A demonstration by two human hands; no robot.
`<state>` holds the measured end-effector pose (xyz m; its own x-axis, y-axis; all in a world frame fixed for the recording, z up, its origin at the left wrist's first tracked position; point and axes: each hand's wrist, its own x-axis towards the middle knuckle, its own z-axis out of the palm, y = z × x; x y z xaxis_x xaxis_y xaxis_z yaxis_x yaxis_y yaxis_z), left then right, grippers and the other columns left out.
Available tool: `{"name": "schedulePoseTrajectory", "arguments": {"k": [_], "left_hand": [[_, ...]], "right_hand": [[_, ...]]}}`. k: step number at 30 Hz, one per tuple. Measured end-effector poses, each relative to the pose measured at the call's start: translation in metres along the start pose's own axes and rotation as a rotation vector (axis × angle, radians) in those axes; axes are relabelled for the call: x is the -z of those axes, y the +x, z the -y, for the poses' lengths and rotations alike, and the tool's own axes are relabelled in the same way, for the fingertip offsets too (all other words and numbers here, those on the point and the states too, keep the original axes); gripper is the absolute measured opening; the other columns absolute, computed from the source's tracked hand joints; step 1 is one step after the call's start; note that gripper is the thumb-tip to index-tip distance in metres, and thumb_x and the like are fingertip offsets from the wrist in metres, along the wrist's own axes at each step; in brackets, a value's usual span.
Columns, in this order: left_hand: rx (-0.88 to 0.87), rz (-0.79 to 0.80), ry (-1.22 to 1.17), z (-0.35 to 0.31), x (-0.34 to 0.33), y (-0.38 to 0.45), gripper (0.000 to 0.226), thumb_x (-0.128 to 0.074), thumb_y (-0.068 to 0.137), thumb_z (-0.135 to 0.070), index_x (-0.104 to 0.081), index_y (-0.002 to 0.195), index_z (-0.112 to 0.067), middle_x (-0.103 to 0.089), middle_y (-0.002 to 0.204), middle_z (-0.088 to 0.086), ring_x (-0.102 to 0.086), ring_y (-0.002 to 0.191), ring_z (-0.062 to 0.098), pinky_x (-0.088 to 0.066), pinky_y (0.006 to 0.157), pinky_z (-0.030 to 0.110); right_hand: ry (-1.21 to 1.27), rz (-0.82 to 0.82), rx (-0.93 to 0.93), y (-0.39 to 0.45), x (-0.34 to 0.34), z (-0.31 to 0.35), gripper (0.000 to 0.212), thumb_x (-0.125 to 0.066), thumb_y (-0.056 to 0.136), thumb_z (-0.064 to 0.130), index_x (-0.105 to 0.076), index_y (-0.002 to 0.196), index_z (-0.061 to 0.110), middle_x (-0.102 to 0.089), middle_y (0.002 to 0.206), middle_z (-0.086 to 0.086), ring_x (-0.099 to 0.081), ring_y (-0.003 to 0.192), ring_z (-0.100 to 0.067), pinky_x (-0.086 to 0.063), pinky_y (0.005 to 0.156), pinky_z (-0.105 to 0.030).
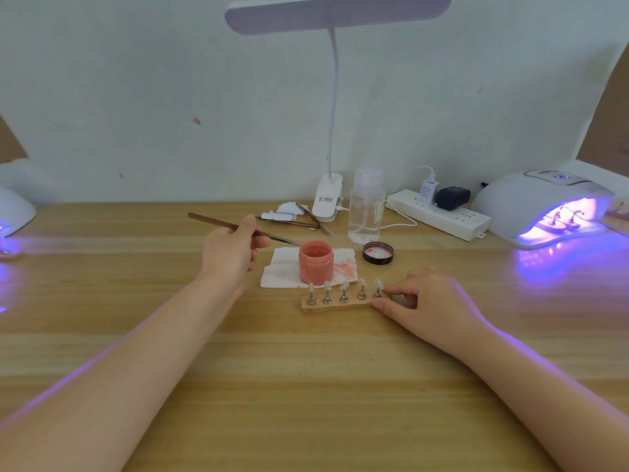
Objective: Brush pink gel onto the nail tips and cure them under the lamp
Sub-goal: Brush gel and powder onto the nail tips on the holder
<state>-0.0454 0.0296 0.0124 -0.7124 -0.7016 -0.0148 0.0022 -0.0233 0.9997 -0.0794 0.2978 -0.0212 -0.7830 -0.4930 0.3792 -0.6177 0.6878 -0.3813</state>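
Note:
My left hand (233,248) grips a thin brown brush (218,223), and the brush tip reaches the rim of the open pink gel jar (316,263). The jar stands on a white tissue (282,269) smeared with pink. Just in front lies a wooden holder strip (335,305) with several clear nail tips (344,287) on metal stands. My right hand (429,301) holds the strip's right end between thumb and fingers. At the far right a white curing lamp (531,199) glows violet, with another holder of nail tips (561,221) inside.
The jar's black lid (377,253) lies right of the tissue. Behind stand a clear pump bottle (366,207), a clip-on desk lamp (328,199), spare tools (313,218) and a white power strip (439,214). A second lamp (13,212) glows at the left edge.

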Motion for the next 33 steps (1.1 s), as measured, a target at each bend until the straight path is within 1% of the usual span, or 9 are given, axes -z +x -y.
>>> {"name": "schedulePoseTrajectory", "arguments": {"k": [2,5,10,14,18,21,25,29,33], "left_hand": [[-0.001,0.024,0.0,0.001,-0.002,-0.001,0.024,-0.056,0.092,-0.03,-0.063,0.077,-0.013,-0.065,0.052,-0.009,-0.043,0.047,0.008,-0.037,0.048,0.023],[0.008,0.024,0.021,0.004,-0.002,-0.001,0.024,-0.056,0.092,-0.029,-0.064,0.076,-0.013,-0.066,0.053,-0.008,-0.043,0.046,0.007,-0.037,0.047,0.022],[0.033,-0.021,-0.008,0.003,0.003,0.002,0.02,-0.057,0.09,-0.025,-0.061,0.076,-0.012,-0.064,0.05,-0.007,-0.04,0.045,0.008,-0.034,0.044,0.021],[0.048,0.04,-0.096,0.002,-0.002,-0.001,0.018,-0.061,0.088,-0.025,-0.062,0.077,-0.011,-0.067,0.056,-0.005,-0.041,0.041,0.006,-0.034,0.042,0.02],[0.075,0.058,-0.09,0.006,-0.002,0.0,0.02,-0.062,0.089,-0.026,-0.063,0.077,-0.011,-0.069,0.058,-0.003,-0.041,0.043,0.006,-0.034,0.039,0.018],[0.079,0.004,-0.051,0.008,0.003,0.003,0.019,-0.062,0.089,-0.026,-0.063,0.077,-0.011,-0.068,0.056,-0.005,-0.041,0.043,0.006,-0.034,0.04,0.019],[0.066,-0.034,-0.141,0.003,0.003,0.002,0.018,-0.062,0.088,-0.024,-0.062,0.075,-0.01,-0.068,0.055,-0.004,-0.042,0.042,0.007,-0.035,0.043,0.021],[0.007,0.052,-0.287,-0.006,-0.003,-0.013,0.018,-0.065,0.09,-0.026,-0.065,0.081,-0.01,-0.071,0.062,-0.001,-0.052,0.044,0.005,-0.043,0.046,0.018],[-0.116,0.19,-0.363,-0.017,-0.01,-0.035,0.012,-0.07,0.086,-0.019,-0.065,0.079,-0.011,-0.071,0.067,0.004,-0.059,0.051,0.008,-0.048,0.049,0.018]], "right_hand": [[-0.002,0.006,0.0,0.0,0.001,0.001,0.03,-0.058,0.08,0.056,-0.074,0.085,0.031,-0.045,0.06,0.011,-0.044,0.072,-0.003,-0.039,0.063,-0.023],[-0.012,0.015,0.005,0.0,0.002,0.002,0.034,-0.054,0.08,0.057,-0.073,0.08,0.029,-0.045,0.059,0.01,-0.045,0.076,-0.007,-0.042,0.066,-0.027],[-0.015,0.018,0.011,-0.001,0.003,0.004,0.03,-0.056,0.081,0.056,-0.074,0.085,0.031,-0.046,0.06,0.012,-0.044,0.076,-0.007,-0.045,0.069,-0.03],[-0.014,0.014,0.01,-0.002,0.003,0.004,0.031,-0.056,0.081,0.057,-0.074,0.089,0.033,-0.045,0.06,0.013,-0.043,0.076,-0.006,-0.047,0.068,-0.031],[-0.023,0.011,0.004,-0.002,0.004,0.005,0.033,-0.054,0.081,0.057,-0.073,0.085,0.031,-0.045,0.06,0.01,-0.044,0.075,-0.008,-0.048,0.068,-0.034],[-0.008,0.015,0.006,-0.002,0.005,0.006,0.03,-0.056,0.083,0.054,-0.074,0.095,0.032,-0.049,0.062,0.01,-0.047,0.079,-0.01,-0.047,0.071,-0.032],[-0.004,0.033,0.004,-0.001,0.005,0.005,0.031,-0.055,0.085,0.053,-0.072,0.103,0.035,-0.052,0.065,0.013,-0.048,0.086,-0.01,-0.047,0.076,-0.032],[0.026,0.008,0.003,-0.001,0.005,0.004,0.027,-0.057,0.086,0.05,-0.072,0.103,0.035,-0.05,0.064,0.018,-0.049,0.088,-0.01,-0.046,0.076,-0.031],[0.036,-0.027,0.054,-0.002,0.005,0.008,0.021,-0.062,0.086,0.043,-0.077,0.089,0.029,-0.049,0.059,0.018,-0.048,0.081,-0.011,-0.044,0.07,-0.028]]}}
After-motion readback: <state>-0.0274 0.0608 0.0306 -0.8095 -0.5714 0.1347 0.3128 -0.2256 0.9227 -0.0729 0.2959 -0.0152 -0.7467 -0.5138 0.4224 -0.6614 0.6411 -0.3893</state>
